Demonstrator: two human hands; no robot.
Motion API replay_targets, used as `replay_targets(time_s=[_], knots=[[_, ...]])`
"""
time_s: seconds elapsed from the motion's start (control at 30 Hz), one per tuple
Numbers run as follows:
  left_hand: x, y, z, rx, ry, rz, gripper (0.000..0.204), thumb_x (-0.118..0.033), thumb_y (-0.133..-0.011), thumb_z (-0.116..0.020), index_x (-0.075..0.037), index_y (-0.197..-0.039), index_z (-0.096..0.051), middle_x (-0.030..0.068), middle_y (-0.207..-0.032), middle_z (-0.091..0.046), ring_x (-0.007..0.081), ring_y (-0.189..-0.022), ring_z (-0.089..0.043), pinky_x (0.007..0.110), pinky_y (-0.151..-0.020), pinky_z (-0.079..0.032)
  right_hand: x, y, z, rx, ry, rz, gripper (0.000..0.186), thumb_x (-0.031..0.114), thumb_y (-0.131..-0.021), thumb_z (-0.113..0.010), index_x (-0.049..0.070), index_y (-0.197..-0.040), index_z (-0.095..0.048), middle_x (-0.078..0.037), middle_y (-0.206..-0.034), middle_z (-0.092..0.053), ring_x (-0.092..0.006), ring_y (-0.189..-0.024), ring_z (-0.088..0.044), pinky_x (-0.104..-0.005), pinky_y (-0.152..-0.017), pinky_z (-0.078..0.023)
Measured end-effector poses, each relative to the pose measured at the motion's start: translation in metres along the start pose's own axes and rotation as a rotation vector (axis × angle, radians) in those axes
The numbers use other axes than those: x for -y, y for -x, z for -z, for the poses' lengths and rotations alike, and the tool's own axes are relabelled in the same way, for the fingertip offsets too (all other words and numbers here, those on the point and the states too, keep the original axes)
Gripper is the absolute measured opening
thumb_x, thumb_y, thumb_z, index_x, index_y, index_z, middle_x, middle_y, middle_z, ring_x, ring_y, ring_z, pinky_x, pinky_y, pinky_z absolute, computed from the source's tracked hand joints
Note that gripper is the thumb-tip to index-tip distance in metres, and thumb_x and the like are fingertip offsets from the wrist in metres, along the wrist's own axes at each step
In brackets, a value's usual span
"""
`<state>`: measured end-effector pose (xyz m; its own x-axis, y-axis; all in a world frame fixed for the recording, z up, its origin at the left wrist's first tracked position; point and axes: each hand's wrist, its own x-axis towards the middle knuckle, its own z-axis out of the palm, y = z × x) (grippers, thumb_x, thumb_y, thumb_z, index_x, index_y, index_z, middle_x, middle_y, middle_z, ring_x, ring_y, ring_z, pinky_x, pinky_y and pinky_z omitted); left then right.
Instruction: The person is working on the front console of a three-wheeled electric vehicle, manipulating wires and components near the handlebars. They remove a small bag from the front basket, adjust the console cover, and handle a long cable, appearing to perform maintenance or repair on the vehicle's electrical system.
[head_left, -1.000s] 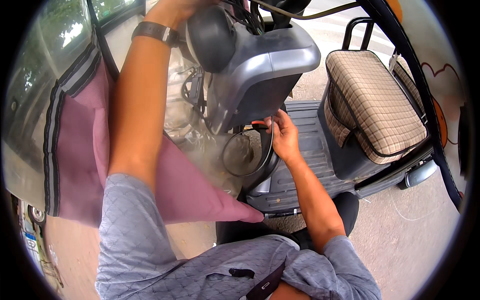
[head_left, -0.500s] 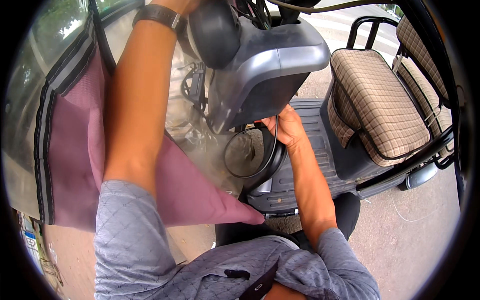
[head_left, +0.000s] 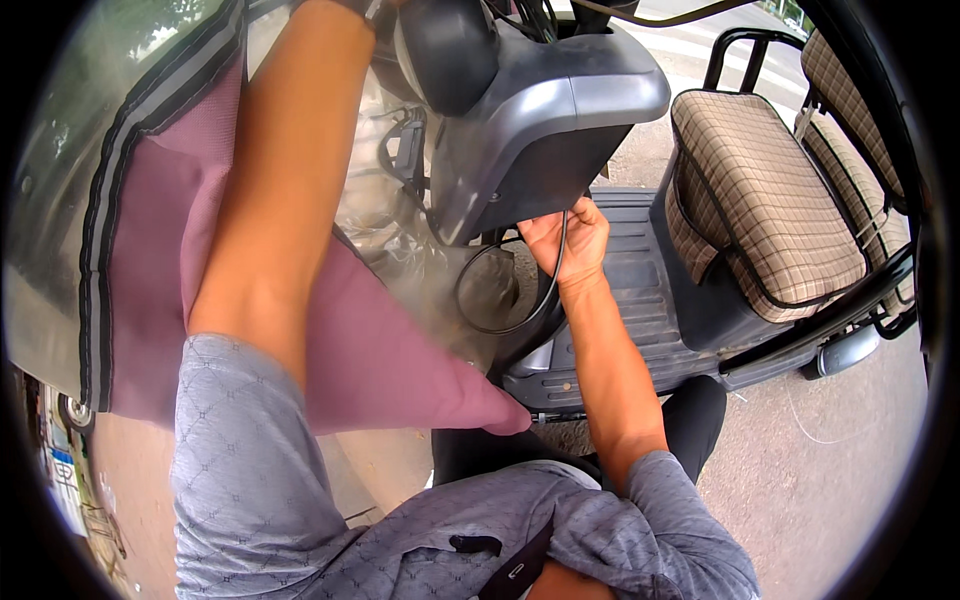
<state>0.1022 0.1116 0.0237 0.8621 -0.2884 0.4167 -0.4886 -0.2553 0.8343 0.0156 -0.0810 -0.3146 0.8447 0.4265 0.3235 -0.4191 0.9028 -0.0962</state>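
Observation:
My right hand [head_left: 572, 240] is raised palm up under the lower edge of a grey and black plastic steering-column cover [head_left: 560, 150]. Its fingers are curled, with the tips partly hidden behind that edge; what they grip is not visible. A thin black cable [head_left: 500, 331] hangs in a loop below the cover and crosses in front of this palm. My left forearm [head_left: 290, 180] stretches up past a round black housing [head_left: 450, 60], and the top border cuts off the hand. Dark wires show above the cover.
Mauve fabric with a grey-striped border [head_left: 150, 260] and clear plastic sheeting [head_left: 400, 240] hang on the left. A ribbed black footboard [head_left: 625, 300] lies beyond my right hand. Plaid padded seats [head_left: 770, 200] with black rails stand at right. A mirror [head_left: 847, 352] sits low beside them.
My right hand has turned to show more palm, its fingers moving up toward the cover's lower edge. My left hand has slid out past the top border. The whole view has shifted slightly.

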Motion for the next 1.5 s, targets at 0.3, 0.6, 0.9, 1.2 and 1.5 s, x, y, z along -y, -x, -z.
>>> replay_targets(time_s=[0.3, 0.6, 0.9, 1.2, 1.5], knots=[[-0.010, 0.021, -0.006, -0.001, -0.120, -0.008, 0.013, 0.000, -0.092, -0.067, 0.004, -0.101, -0.074, 0.0082, -0.091, -0.074, 0.0162, -0.078, -0.066, 0.030, -0.069, -0.053, -0.005, 0.009, -0.010, 0.088, -0.058, 0.061, 0.042, 0.026, -0.094, -0.059, 0.002, -0.129, -0.064, -0.018, -0.137, -0.065, -0.0368, -0.133, -0.057, -0.0550, -0.116, -0.041], [-0.001, 0.023, -0.011, -0.198, -0.189, -0.089, 0.012, 0.000, -0.091, -0.064, 0.006, -0.090, -0.075, 0.0090, -0.079, -0.071, 0.0174, -0.068, -0.063, 0.033, -0.061, -0.051, -0.007, 0.013, -0.007, 0.043, -0.030, 0.063, 0.040, 0.023, -0.093, -0.062, 0.005, -0.129, -0.065, -0.013, -0.138, -0.066, -0.0332, -0.133, -0.057, -0.0531, -0.118, -0.038], [-0.008, 0.023, -0.006, -0.121, -0.048, -0.105, 0.014, -0.004, -0.096, -0.063, 0.006, -0.102, -0.072, 0.0100, -0.088, -0.072, 0.0180, -0.074, -0.067, 0.030, -0.065, -0.053, -0.005, 0.009, 0.013, -0.012, -0.055, 0.019, 0.040, 0.012, -0.086, -0.064, -0.001, -0.124, -0.065, -0.017, -0.132, -0.068, -0.0347, -0.129, -0.060, -0.0527, -0.118, -0.040], [-0.009, 0.030, 0.006, -0.044, -0.120, 0.018, 0.010, -0.009, -0.095, -0.065, 0.000, -0.097, -0.069, 0.0113, -0.090, -0.072, 0.0212, -0.082, -0.070, 0.033, -0.075, -0.058, 0.003, 0.002, 0.014, -0.070, -0.060, 0.021, 0.034, 0.015, -0.099, -0.059, -0.002, -0.128, -0.062, -0.019, -0.132, -0.066, -0.0346, -0.129, -0.060, -0.0530, -0.115, -0.044], [-0.009, 0.000, 0.074, 0.066, -0.304, 0.167, 0.025, -0.011, -0.103, -0.059, 0.003, -0.122, -0.066, 0.0142, -0.115, -0.072, 0.0228, -0.102, -0.070, 0.032, -0.092, -0.057, -0.017, 0.003, 0.003, -0.211, -0.149, -0.004, 0.026, 0.017, -0.105, -0.055, -0.001, -0.123, -0.062, -0.017, -0.127, -0.066, -0.0344, -0.126, -0.061, -0.0549, -0.114, -0.045]])
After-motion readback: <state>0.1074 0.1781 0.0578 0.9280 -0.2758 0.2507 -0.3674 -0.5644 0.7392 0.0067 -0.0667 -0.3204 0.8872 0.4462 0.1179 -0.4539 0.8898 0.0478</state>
